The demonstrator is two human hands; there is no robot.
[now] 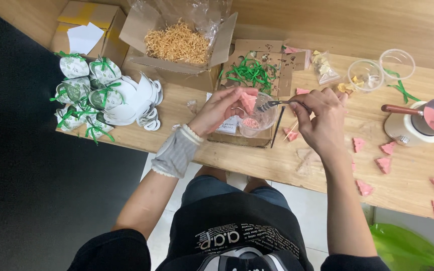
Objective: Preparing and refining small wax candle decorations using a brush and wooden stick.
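1. Pink and wedge-shaped, the small piece (248, 102) sits pinched in the fingertips of the left hand (222, 109), raised just above a clear plastic cup (257, 119).
2. Its surface looks matte and pale, with flat faces and a blunt point turned downward.
3. Pink crumbs lie in the bottom of the cup, which rests on a flat cardboard box at the edge of the wooden table (297, 165).
4. A grey striped cuff covers the left wrist.
5. Closed around a thin metal tool (277, 104), the right hand (320, 118) points the tool's tip toward the piece, almost touching it.
6. More pink wedges (384, 164) lie scattered on the table to the right, well apart from the cup.
7. White gift boxes with green ribbon (84, 95) are clustered at the left end.
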